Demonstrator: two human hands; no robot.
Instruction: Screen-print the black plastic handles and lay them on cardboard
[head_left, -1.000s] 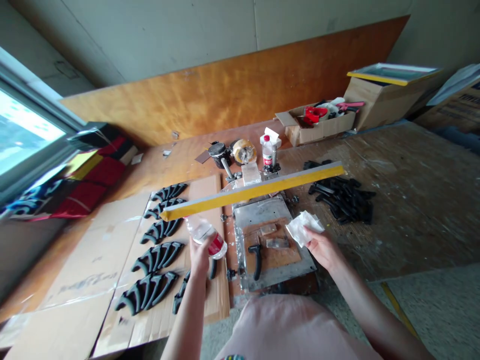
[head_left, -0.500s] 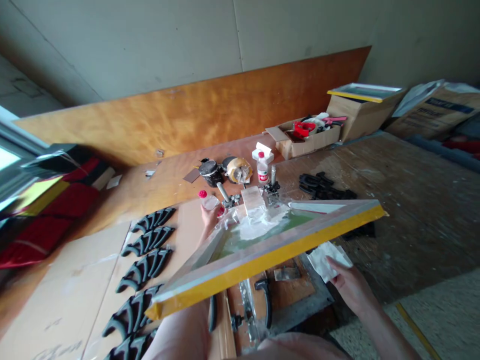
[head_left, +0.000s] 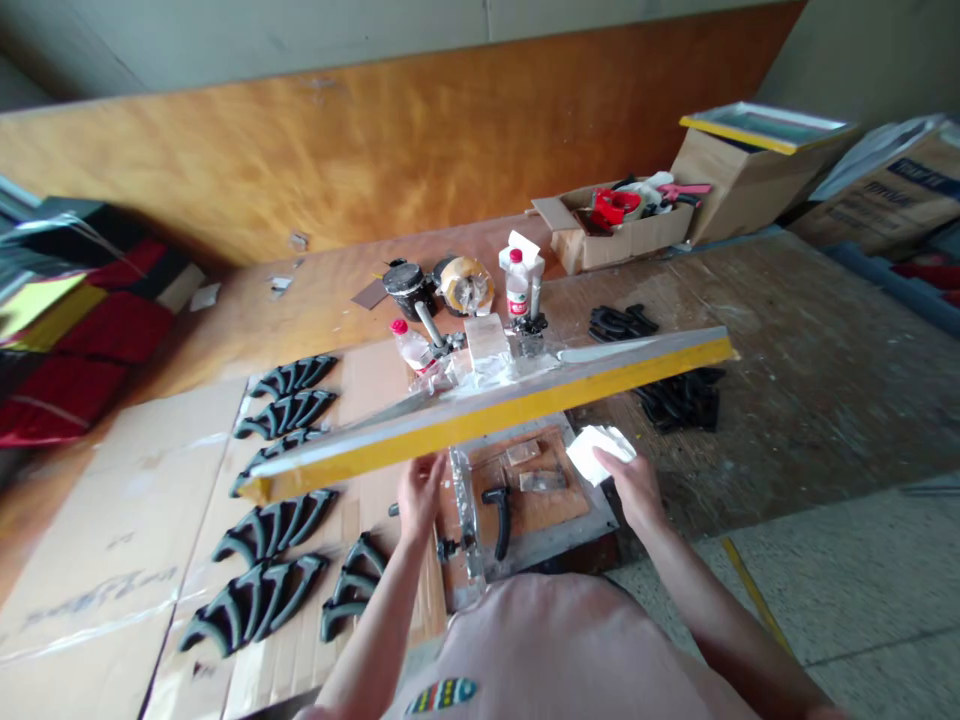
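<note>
A screen frame with a yellow edge [head_left: 487, 415] stands tilted up over a metal base plate [head_left: 600, 515]. On the plate lies a black handle-shaped part [head_left: 499, 518]. My left hand [head_left: 417, 497] reaches up with fingers stretched, fingertips just under the frame's near edge, holding nothing. My right hand [head_left: 631, 484] pinches a crumpled white cloth [head_left: 596, 450] over the plate's right side. A small clear bottle with a red cap [head_left: 411, 345] stands behind the frame near its hinge.
Black curved plastic parts [head_left: 274, 525] lie in rows on cardboard [head_left: 112, 560] at the left. A pile of black parts [head_left: 679, 395] is at the right. An ink tin [head_left: 403, 285], tape roll [head_left: 465, 285], second bottle [head_left: 517, 283] and open boxes [head_left: 622, 235] sit at the back.
My left hand carried the red-capped bottle to the back by the hinge, let it go, and returned under the frame's near edge. My right hand kept the cloth.
</note>
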